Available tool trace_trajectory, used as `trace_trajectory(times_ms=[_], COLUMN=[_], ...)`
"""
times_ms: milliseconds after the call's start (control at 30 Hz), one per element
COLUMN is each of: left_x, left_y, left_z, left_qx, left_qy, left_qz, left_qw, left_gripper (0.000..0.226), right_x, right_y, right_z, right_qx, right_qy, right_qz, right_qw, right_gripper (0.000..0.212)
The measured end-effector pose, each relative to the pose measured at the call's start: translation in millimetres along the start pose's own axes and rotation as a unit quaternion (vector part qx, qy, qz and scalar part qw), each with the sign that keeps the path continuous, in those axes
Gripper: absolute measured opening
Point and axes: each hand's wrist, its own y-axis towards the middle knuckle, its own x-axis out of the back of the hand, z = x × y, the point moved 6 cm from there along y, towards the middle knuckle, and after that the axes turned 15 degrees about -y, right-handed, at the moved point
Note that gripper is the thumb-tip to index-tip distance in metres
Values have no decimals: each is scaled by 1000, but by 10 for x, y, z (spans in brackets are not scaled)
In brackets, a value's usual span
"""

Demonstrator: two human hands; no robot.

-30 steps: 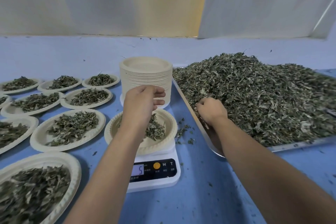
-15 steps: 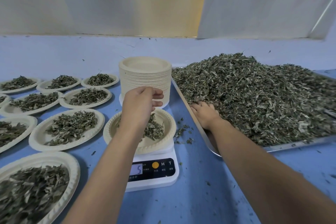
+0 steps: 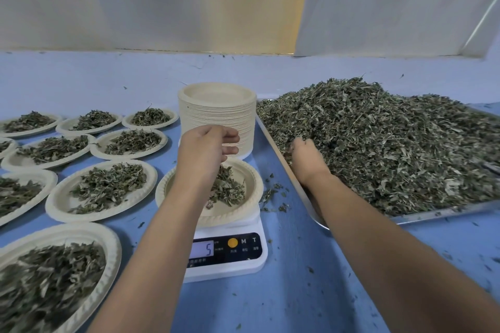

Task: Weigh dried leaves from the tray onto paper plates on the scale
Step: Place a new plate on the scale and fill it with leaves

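A blue tabletop (image 3: 81, 81) meets pale wall panels (image 3: 135, 0), one strip yellowish.

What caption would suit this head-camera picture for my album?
Left hand hovers over the plate on the scale reading 5, while the right hand reaches into the leaf pile on the tray.

This looks like a small workroom where dried herbs are portioned in bulk, not a home kitchen. A wide metal tray (image 3: 433, 215) carries a big heap of leaves (image 3: 392, 143). Near its left side stands a digital scale (image 3: 224, 251), and behind the scale is a tall stack (image 3: 216, 116) of empty paper plates. To the left, many plates (image 3: 56, 205) with similar small portions lie in rows. Everything is on a table (image 3: 284, 300) covered in plain blue and scattered with leaf crumbs. The wall behind is only pale sheets (image 3: 162, 0).
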Motion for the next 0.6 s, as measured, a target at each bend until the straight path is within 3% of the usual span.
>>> trace_trajectory(times_ms=[100, 233, 433, 600], left_x=[55, 213, 556, 630], left_y=[5, 10, -9, -5], left_z=[-67, -170, -278, -306], left_qx=[-4, -19, -40, -23], left_qy=[-14, -24, -77, -138], left_qz=[-5, -30, -100, -109], left_qw=[1000, 999, 991, 984], left_gripper=[26, 28, 29, 30], right_x=[281, 677, 909, 818], right_y=[11, -67, -411, -641], right_z=[-31, 318, 1223, 1528], right_qx=[-56, -2, 173, 244], right_qy=[140, 259, 334, 304], right_qz=[-84, -154, -113, -107], right_qw=[985, 954, 920, 915], right_gripper=[27, 28, 19, 17])
